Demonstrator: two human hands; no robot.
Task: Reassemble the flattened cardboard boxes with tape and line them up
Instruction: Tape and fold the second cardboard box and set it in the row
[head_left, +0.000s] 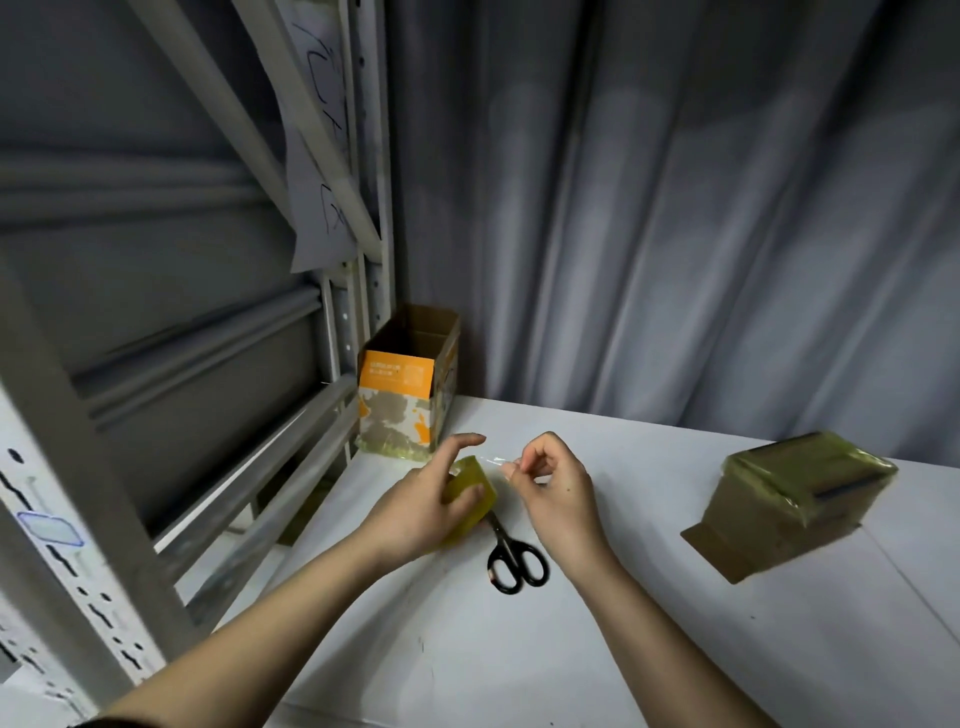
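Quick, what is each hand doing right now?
Left hand: grips the roll of tape.
Right hand: pinches the loose end of the tape pulled from the roll.

Tape roll (467, 499) half hidden by left hand (421, 512); shelving writing blurred.

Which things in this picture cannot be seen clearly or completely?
Head view:
- Yellowish roll of clear tape: mostly covered by the left hand.
- Black-handled scissors: blade tips hidden behind the tape roll.
- Open orange-and-white cardboard box: print too small.
- Tape-wrapped brown cardboard box: far sides hidden.
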